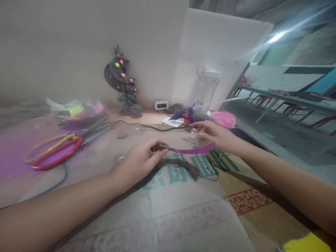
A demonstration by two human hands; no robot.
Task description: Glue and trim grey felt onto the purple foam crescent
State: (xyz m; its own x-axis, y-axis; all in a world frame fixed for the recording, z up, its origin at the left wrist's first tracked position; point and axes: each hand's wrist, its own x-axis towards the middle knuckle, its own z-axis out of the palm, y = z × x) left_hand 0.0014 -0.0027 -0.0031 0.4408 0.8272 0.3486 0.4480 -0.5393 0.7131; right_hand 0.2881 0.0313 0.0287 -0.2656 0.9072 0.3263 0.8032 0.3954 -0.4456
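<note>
My left hand (143,155) is closed in a pinch on one end of a thin purple strip (196,150), with a grey edge at the fingertips. The strip stretches right, its far end below my right hand (212,134). My right hand's fingers are curled together near the blue glue gun (182,114), and what they hold is too small and blurred to make out. A small red light shows on the glue gun, which rests with its nozzle over a white card (172,121). A thin looped string (215,179) lies below my right hand.
Red-and-yellow-handled scissors (59,152) lie at left, near a plastic bag (78,108). A dark moon-shaped ornament (122,77) with coloured balls stands against the wall. Behind are a small digital clock (161,105), a clear bottle (207,87) and a pink bundle (224,119). Printed cardboard (183,217) covers the table.
</note>
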